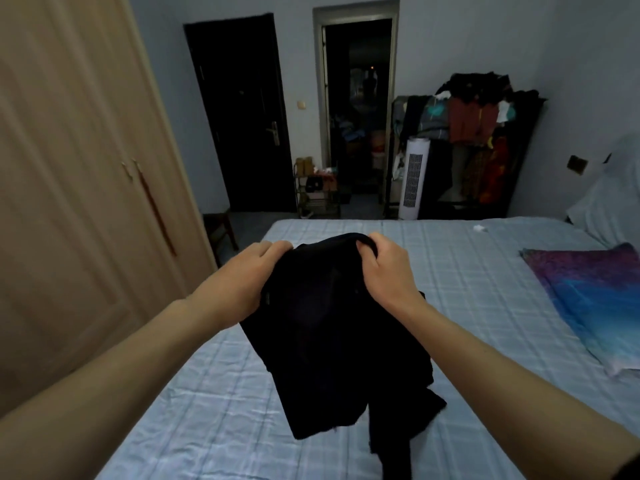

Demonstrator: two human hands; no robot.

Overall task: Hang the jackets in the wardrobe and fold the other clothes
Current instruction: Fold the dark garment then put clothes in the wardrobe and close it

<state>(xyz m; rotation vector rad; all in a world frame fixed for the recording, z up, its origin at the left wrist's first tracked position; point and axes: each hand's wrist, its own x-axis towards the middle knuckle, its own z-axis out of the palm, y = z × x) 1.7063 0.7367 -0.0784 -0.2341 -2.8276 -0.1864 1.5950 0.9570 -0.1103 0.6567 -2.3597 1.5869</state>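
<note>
Bed with pale checked sheet, wardrobe left, open doorway beyond

Dim room with pale grey walls. A dark closed door stands beside an open doorway. A white tower fan stands beyond the bed's far edge.

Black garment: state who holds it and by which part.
Both hands grip the black garment at its bunched top edge, the left hand on the left side, the right hand on the right; the rest hangs over the bed.
</note>
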